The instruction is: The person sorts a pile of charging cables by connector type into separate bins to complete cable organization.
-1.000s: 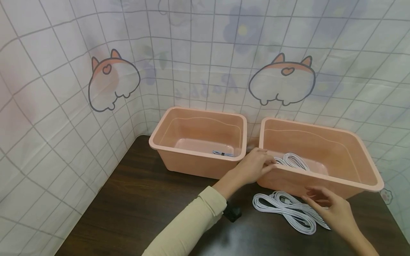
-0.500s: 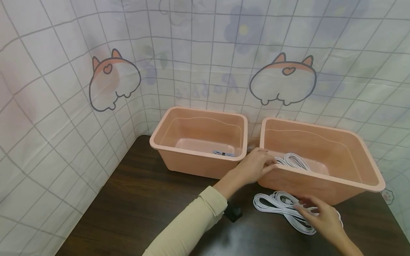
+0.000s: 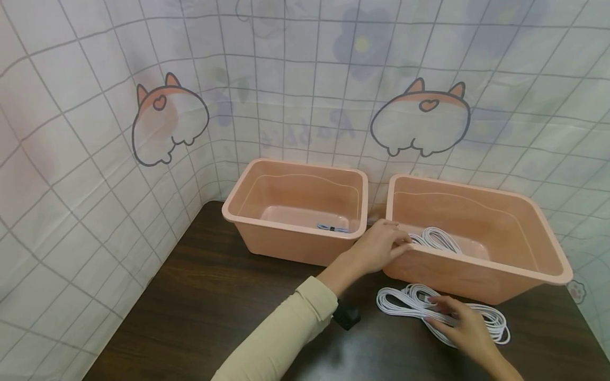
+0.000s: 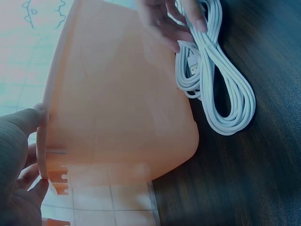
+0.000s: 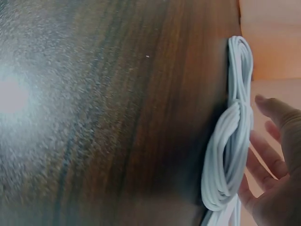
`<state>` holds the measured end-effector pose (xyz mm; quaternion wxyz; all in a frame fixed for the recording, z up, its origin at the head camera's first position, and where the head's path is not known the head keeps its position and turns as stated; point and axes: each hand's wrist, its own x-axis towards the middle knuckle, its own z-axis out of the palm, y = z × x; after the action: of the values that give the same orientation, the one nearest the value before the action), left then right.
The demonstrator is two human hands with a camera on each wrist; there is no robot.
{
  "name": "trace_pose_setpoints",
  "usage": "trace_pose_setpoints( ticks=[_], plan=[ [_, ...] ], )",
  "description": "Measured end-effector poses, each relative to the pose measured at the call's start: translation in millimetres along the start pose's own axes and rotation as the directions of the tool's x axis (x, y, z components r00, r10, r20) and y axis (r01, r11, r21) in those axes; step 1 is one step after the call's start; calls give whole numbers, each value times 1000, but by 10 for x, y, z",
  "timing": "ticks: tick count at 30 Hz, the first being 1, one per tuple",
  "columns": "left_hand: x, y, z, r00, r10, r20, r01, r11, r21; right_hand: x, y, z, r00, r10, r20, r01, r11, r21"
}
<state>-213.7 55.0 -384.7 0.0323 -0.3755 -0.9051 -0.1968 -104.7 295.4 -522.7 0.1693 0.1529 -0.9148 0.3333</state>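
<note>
My left hand (image 3: 376,248) holds the front rim of the right pink plastic bin (image 3: 457,272) near its left corner. In the left wrist view that hand (image 4: 16,155) has its thumb and fingers on either side of the rim. A long white USB cable (image 3: 419,314), coiled and twisted into a figure eight, lies on the table before this bin. Over its middle is my right hand (image 3: 464,328), thumb and fingers apart. The right wrist view has the hand (image 5: 282,155) close beside the cable (image 5: 241,155), not visibly gripping it; some fingertips are hidden there.
Another coiled white cable (image 3: 440,241) lies inside the right bin. The left pink bin (image 3: 286,243) contains a thin blue cable (image 3: 331,228) with a black tie. A patterned curtain (image 3: 305,106) stands behind both. Something small and black (image 3: 346,315) shows beside my left forearm.
My right hand has moved left across the cable, from its right end to its middle, uncovering the right loops. The left hand stays on the bin rim.
</note>
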Motion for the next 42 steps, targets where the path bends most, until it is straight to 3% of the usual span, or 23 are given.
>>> trace_pose_setpoints(
  ticks=[4, 14, 22, 34, 42],
  plan=[
    [4, -14, 6, 1000, 7, -4, -7, 1000, 4, -14, 28, 60, 1000, 14, 22, -14, 1000, -8],
    [-7, -13, -3, 1000, 23, 5, -23, 1000, 11, -54, 31, 145, 998, 28, 57, -19, 988, -151],
    [-15, -5, -13, 1000, 21, 9, -21, 1000, 9, -45, -24, 120, 995, 52, 80, -40, 989, -144],
    [-20, 0, -11, 1000, 8, 18, -8, 1000, 10, -30, -7, -19, 999, -29, 45, 34, 993, -114],
    [-17, 10, -18, 1000, 1, 26, -1, 1000, 9, -30, -34, -154, 999, -31, 44, 36, 994, -101]
  ],
)
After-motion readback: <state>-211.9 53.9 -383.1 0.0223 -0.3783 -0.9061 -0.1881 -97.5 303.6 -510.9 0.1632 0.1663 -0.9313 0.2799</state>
